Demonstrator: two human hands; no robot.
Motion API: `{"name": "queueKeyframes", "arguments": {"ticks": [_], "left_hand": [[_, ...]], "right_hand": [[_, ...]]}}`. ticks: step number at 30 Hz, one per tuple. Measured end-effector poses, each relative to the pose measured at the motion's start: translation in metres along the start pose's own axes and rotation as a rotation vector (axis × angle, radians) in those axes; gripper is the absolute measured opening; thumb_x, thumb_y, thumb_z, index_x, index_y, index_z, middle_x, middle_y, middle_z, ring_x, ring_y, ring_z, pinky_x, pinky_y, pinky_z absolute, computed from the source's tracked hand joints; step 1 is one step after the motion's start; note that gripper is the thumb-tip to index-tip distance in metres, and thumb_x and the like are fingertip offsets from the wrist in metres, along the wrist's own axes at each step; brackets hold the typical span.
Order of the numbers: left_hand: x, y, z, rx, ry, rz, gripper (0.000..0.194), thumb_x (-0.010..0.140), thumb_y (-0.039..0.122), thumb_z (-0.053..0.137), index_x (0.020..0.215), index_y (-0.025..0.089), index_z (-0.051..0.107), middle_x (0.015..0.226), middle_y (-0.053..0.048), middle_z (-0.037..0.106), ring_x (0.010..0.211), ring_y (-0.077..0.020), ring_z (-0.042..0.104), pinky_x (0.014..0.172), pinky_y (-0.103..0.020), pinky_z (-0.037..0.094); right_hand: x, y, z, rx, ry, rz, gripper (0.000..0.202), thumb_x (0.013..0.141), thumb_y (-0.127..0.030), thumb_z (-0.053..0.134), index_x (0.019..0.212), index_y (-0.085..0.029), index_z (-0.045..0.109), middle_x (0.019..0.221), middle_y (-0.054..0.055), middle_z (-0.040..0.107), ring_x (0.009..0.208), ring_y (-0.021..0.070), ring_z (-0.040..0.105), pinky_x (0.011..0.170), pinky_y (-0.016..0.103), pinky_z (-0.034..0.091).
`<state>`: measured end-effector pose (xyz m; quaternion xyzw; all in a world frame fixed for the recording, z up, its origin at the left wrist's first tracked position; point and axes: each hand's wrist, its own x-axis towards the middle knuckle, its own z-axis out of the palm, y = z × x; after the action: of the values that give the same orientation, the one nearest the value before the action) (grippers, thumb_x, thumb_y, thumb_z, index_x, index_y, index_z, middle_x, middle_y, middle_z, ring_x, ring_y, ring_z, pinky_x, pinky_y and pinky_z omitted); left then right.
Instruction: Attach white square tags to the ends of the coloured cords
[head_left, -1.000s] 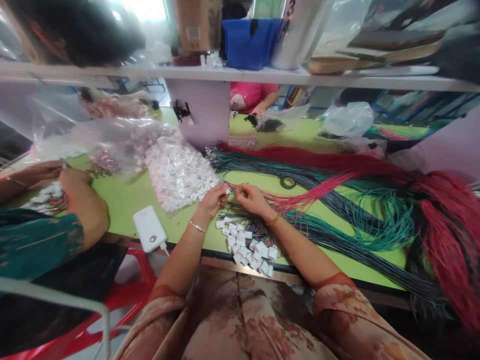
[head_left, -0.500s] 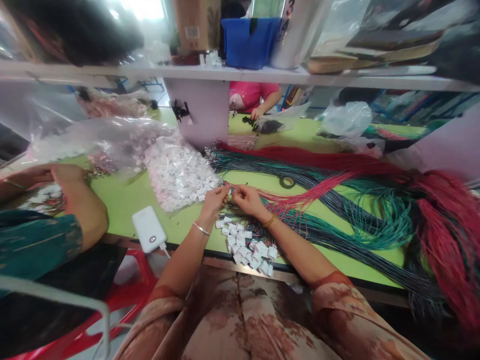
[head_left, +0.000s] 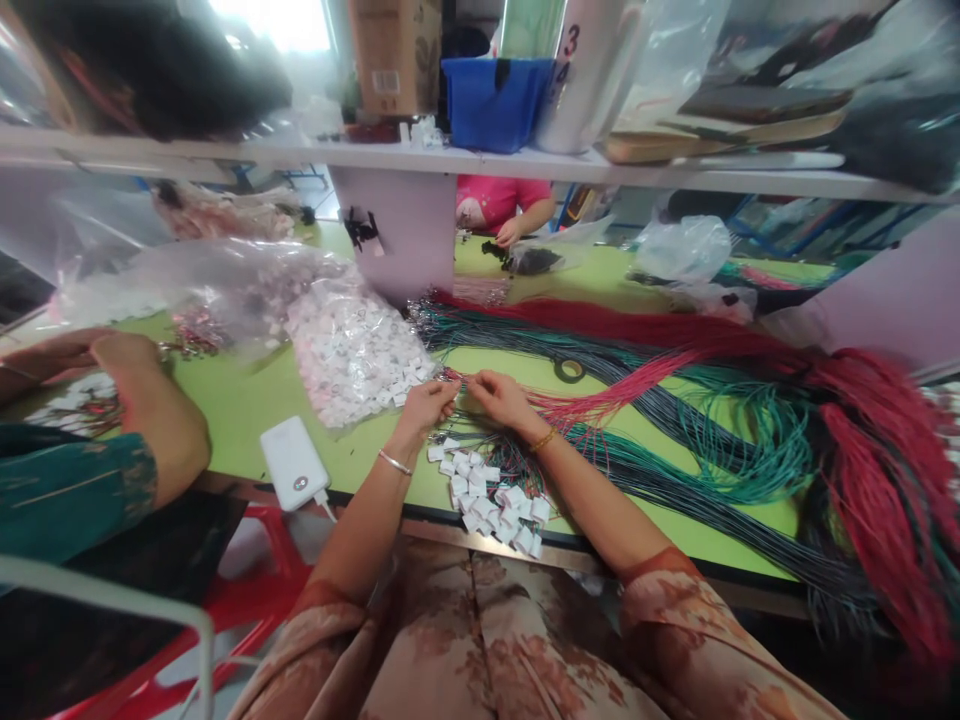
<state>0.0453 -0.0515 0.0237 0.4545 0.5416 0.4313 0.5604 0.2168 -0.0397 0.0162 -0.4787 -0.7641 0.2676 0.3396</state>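
Observation:
Above the table's near edge, my left hand and my right hand face each other, fingertips pinched and only a small gap apart. Whatever sits in either pinch is too small to make out. Thin red wires run from behind my right hand, their metal-tipped ends near my left fingertips. Below my hands lies a pile of white plastic connectors with thin coloured wires attached. Left of my left hand, a clear bag of white connectors lies with its mouth towards my fingers.
Long bundles of green wires and black wires stretch across the right side. A black tape roll lies behind my right hand. A white power bank is at the front left, beside a co-worker's arm. A shelf spans above.
The whole view has shifted slightly as my head moved. My left hand has drawn a little away from the right, and both stay pinched.

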Motion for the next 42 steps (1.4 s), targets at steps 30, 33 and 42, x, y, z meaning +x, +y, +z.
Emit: {"name": "queueKeyframes", "arguments": {"ticks": [30, 33, 42], "left_hand": [[0.003, 0.001, -0.009, -0.351, -0.211, -0.016, 0.023, 0.067, 0.023, 0.076, 0.081, 0.013, 0.061, 0.07, 0.0, 0.061, 0.058, -0.0058, 0.055, 0.055, -0.017, 0.041], [0.002, 0.002, -0.009, -0.409, -0.228, -0.015, 0.025, 0.066, 0.023, 0.077, 0.084, 0.013, 0.061, 0.072, 0.0, 0.061, 0.059, -0.0057, 0.054, 0.057, -0.017, 0.042], [0.003, 0.0, -0.008, -0.467, -0.25, -0.033, 0.027, 0.066, 0.023, 0.078, 0.085, 0.014, 0.061, 0.081, -0.001, 0.063, 0.062, -0.0056, 0.054, 0.06, -0.018, 0.044]], "right_hand": [[0.047, -0.043, -0.012, 0.249, 0.036, -0.058, 0.012, 0.075, -0.028, 0.052, 0.075, -0.017, 0.056, 0.068, -0.001, 0.058, 0.06, 0.0106, 0.047, 0.059, 0.023, 0.037], [0.032, -0.044, -0.016, 0.276, 0.036, -0.015, 0.017, 0.076, -0.033, 0.053, 0.073, -0.017, 0.056, 0.067, -0.001, 0.058, 0.06, 0.0107, 0.047, 0.059, 0.022, 0.037], [-0.006, -0.014, -0.011, 0.236, 0.001, 0.092, 0.027, 0.078, -0.041, 0.048, 0.064, -0.018, 0.048, 0.06, -0.003, 0.045, 0.058, 0.0103, 0.038, 0.056, 0.022, 0.031]]}}
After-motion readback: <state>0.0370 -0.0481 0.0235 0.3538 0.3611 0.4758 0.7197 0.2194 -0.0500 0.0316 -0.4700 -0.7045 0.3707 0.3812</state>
